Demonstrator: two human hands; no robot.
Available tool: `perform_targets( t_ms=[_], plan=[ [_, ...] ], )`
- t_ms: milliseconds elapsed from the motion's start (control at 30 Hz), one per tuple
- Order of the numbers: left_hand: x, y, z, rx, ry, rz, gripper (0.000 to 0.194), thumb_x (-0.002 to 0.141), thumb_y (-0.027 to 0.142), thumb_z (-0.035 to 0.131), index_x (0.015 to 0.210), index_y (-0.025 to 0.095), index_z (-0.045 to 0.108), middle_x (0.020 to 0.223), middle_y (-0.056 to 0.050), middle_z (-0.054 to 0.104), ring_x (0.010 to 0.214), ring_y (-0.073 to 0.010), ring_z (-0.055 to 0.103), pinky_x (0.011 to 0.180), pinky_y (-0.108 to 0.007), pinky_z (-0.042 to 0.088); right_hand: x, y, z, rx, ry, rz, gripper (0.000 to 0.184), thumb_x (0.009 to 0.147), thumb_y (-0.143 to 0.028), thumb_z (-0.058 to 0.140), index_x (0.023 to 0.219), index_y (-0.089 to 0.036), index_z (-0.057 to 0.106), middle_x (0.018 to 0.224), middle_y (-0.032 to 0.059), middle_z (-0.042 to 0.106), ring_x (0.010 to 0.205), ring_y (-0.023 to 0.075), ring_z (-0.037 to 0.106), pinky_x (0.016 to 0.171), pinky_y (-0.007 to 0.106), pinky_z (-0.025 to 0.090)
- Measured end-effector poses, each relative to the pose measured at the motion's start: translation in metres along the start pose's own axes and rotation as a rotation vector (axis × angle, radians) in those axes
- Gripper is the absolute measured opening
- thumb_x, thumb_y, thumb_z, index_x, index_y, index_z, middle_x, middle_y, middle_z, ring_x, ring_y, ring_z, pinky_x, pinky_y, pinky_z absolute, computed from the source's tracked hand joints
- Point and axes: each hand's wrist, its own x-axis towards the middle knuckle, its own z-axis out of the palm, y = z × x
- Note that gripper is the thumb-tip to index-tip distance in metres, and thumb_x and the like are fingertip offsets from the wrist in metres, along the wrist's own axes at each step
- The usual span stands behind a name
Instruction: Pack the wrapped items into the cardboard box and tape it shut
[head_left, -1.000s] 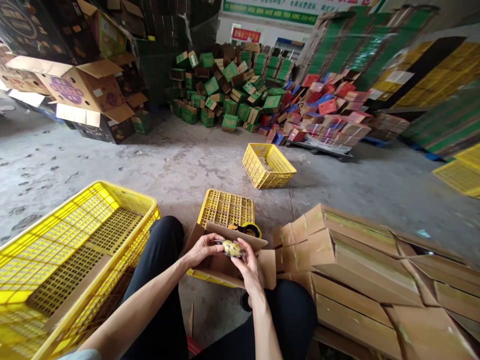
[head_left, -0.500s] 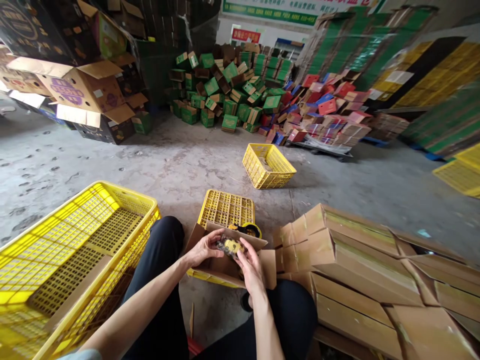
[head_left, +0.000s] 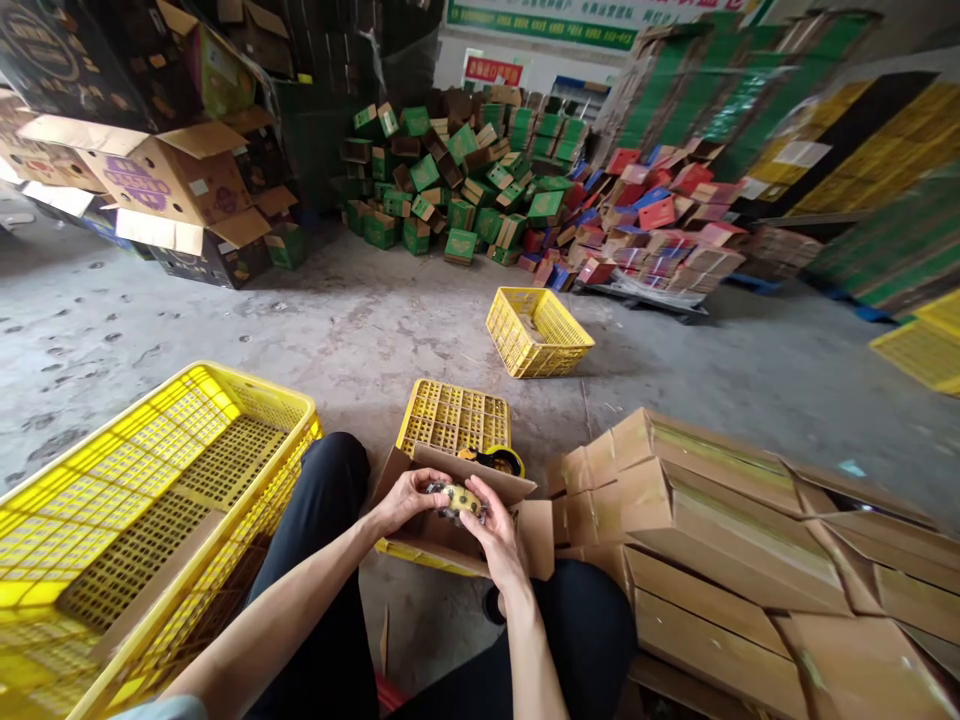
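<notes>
Both hands hold a small oblong item, yellow with dark spots and seemingly in shiny clear wrap; its exact kind I cannot make out. My left hand grips one end between thumb and fingers. At the other end, the fingers and thumb of my right hand close round it. Below them an open cardboard box rests on an upturned yellow crate between my knees. Its contents are mostly hidden by my hands. What looks like a black and yellow tape dispenser lies behind the box.
A large yellow crate stands at my left, with a smaller yellow crate ahead on the floor. Flattened cardboard boxes are stacked at my right. Farther back are heaps of green boxes and red boxes.
The spotted yellow item has turned and tilted slightly between my hands. Both hands have shifted a little and still hold it. The surroundings look the same.
</notes>
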Motion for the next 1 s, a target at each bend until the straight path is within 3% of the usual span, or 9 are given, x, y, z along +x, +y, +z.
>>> perform_targets(
  t_ms=[133,300,500,700,1000],
  plan=[
    [-0.001,0.001,0.001,0.009,0.005,0.01,0.06,0.06,0.045,0.103,0.105,0.014,0.08,0.1,-0.007,0.078,0.089,-0.0205,0.07,0.089,-0.033,0.053,-0.001,-0.004,0.001,-0.062,0.004,0.029,0.06,0.079,-0.053,0.089,0.133,-0.03,0.074,0.141,0.0086,0.072,0.136,0.036,0.064,0.12,0.056,0.046],
    [-0.002,-0.001,0.002,-0.059,-0.039,-0.005,0.071,0.058,0.04,0.105,0.119,0.018,0.078,0.116,-0.009,0.077,0.103,-0.0237,0.071,0.097,-0.035,0.053,-0.002,-0.01,0.002,-0.002,0.018,0.047,0.064,0.074,-0.053,0.092,0.131,-0.028,0.076,0.136,0.0092,0.076,0.13,0.0362,0.068,0.116,0.053,0.051],
    [-0.003,0.0,0.002,-0.004,-0.088,-0.019,0.061,0.063,0.041,0.103,0.113,0.016,0.079,0.104,-0.008,0.078,0.093,-0.0225,0.071,0.093,-0.036,0.054,-0.004,-0.015,0.003,-0.012,0.027,0.056,0.062,0.073,-0.053,0.093,0.126,-0.026,0.078,0.129,0.0093,0.079,0.122,0.0378,0.072,0.114,0.057,0.051],
    [-0.004,0.002,0.001,0.026,-0.06,-0.001,0.06,0.062,0.041,0.103,0.11,0.016,0.079,0.103,-0.008,0.078,0.096,-0.0239,0.072,0.094,-0.036,0.054,-0.006,-0.017,0.006,-0.096,0.001,0.018,0.051,0.079,-0.051,0.088,0.124,-0.029,0.079,0.127,0.007,0.079,0.123,0.0355,0.071,0.112,0.053,0.053],
    [-0.006,0.004,0.003,0.016,-0.112,-0.028,0.061,0.065,0.037,0.102,0.116,0.015,0.077,0.11,-0.01,0.079,0.1,-0.0244,0.074,0.1,-0.039,0.054,-0.008,-0.021,0.006,-0.19,-0.038,-0.017,0.05,0.079,-0.043,0.087,0.127,-0.031,0.079,0.135,0.0059,0.075,0.13,0.0342,0.066,0.11,0.05,0.055]
  ],
)
